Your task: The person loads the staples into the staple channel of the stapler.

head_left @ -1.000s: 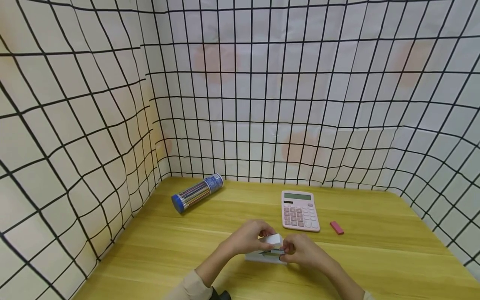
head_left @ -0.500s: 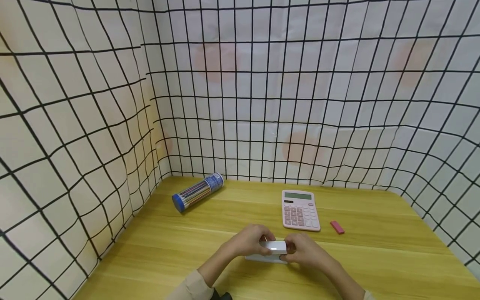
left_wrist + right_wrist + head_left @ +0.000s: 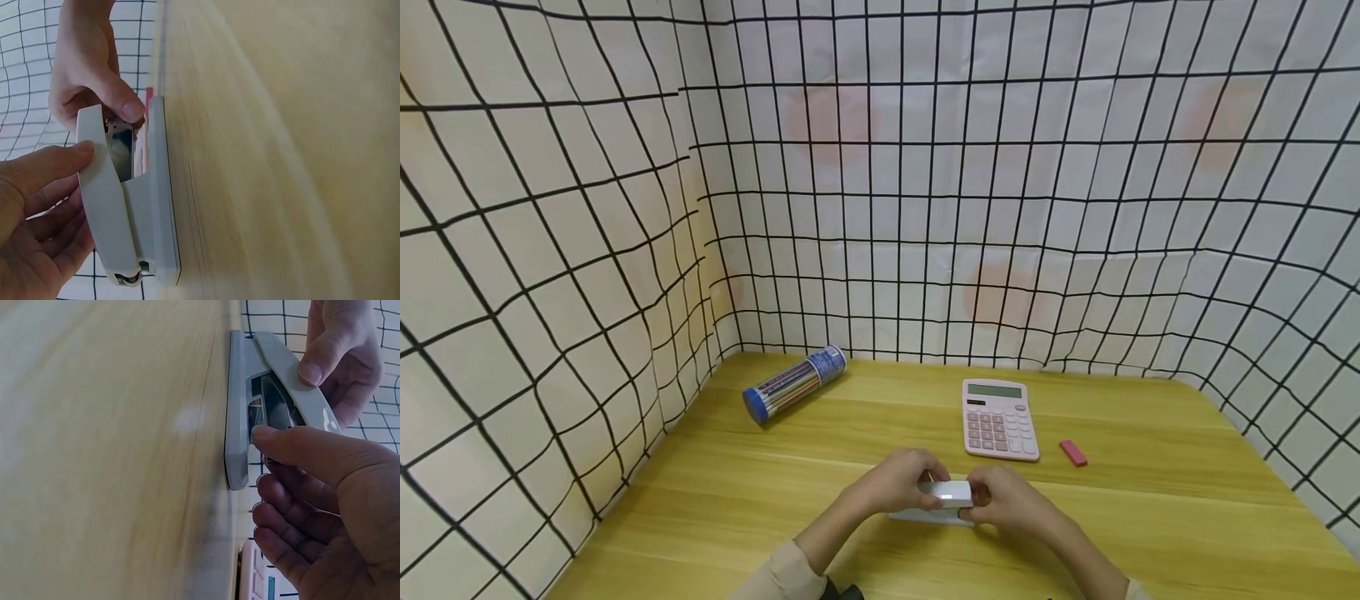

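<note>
A white and pale grey stapler (image 3: pixel 951 493) stands on the wooden table, its base flat on the top. My left hand (image 3: pixel 901 482) grips the upper arm, thumb on the near side and fingers on the far side. In the left wrist view, that arm (image 3: pixel 106 194) is tilted up from the base, and the metal magazine shows between them. At the stapler's front end, my right hand (image 3: pixel 1011 504) pinches the tip of the magazine (image 3: pixel 275 403) between thumb and forefinger. Its other fingers are curled below in the right wrist view.
A pink calculator (image 3: pixel 1000 421) lies just beyond the right hand, with a small pink block (image 3: pixel 1073 452) to its right. At the back left lies a clear tube of pencils with a blue cap (image 3: pixel 796 385). White cloth walls with black grid lines (image 3: pixel 910 200) enclose the table.
The stapler's upper arm, raised and angled a second ago, has come down level over the magazine with my left hand. My right hand stays at the front end. Little differs over the last half second.
</note>
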Available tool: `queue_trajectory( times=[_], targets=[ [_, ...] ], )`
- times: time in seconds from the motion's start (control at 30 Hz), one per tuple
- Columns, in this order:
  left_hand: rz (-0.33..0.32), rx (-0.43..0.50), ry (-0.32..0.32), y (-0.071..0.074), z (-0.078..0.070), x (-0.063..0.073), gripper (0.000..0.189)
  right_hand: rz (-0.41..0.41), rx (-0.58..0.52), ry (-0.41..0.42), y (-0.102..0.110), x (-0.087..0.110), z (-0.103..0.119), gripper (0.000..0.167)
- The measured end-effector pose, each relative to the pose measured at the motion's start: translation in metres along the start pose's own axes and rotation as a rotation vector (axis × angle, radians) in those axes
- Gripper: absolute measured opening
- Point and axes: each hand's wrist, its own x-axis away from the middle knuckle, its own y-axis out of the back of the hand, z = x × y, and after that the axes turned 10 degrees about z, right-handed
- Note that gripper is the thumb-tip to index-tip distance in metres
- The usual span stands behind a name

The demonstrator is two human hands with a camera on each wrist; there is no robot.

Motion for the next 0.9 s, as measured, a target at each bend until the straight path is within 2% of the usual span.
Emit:
queue_trajectory(
  times=[0.53, 0.7, 0.77, 0.9],
  targets=[
    [-0.016, -0.114, -0.014, 0.001, -0.001, 0.003, 0.028, 0.015, 0.027, -0.030, 0.004, 0.001, 0.001, 0.020],
    [-0.026, -0.173, -0.012, 0.005, 0.001, 0.009, 0.039, -0.029, 0.165, -0.088, 0.009, 0.005, 0.005, 0.022],
    [-0.070, -0.247, -0.010, 0.009, 0.004, 0.013, 0.045, -0.085, 0.264, -0.121, 0.012, 0.008, 0.007, 0.026],
    [-0.220, -0.488, -0.004, 0.019, 0.011, 0.020, 0.054, -0.231, 0.495, -0.121, 0.017, 0.011, 0.007, 0.033]
  ],
)
